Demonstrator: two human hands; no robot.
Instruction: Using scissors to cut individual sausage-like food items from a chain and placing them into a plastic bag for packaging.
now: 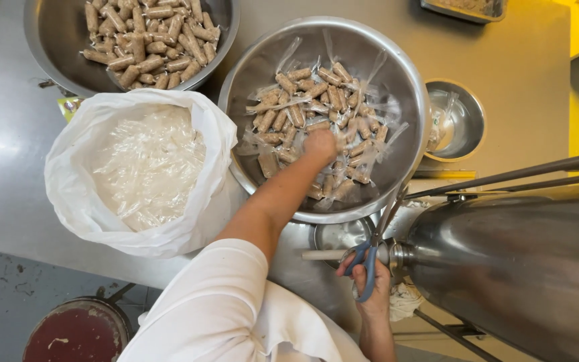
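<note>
A large steel bowl (407,100) holds several short brown sausage-like pieces sealed in clear plastic sleeves (289,114). My left hand (321,144) reaches into this bowl from a white sleeve and rests knuckles-up on the pile, its fingers curled down and hidden. My right hand (373,291) is lower, beside the pale nozzle (323,255) of a steel machine. It grips blue-handled scissors (368,258) whose blades point up towards the bowl's rim.
A white bag (68,188) full of clear plastic sleeves stands at the left. Behind it, a steel bowl (41,40) holds unwrapped brown pieces. A small steel bowl (464,124) sits at the right, the machine's steel cylinder (517,268) at lower right, a red stool (78,332) below.
</note>
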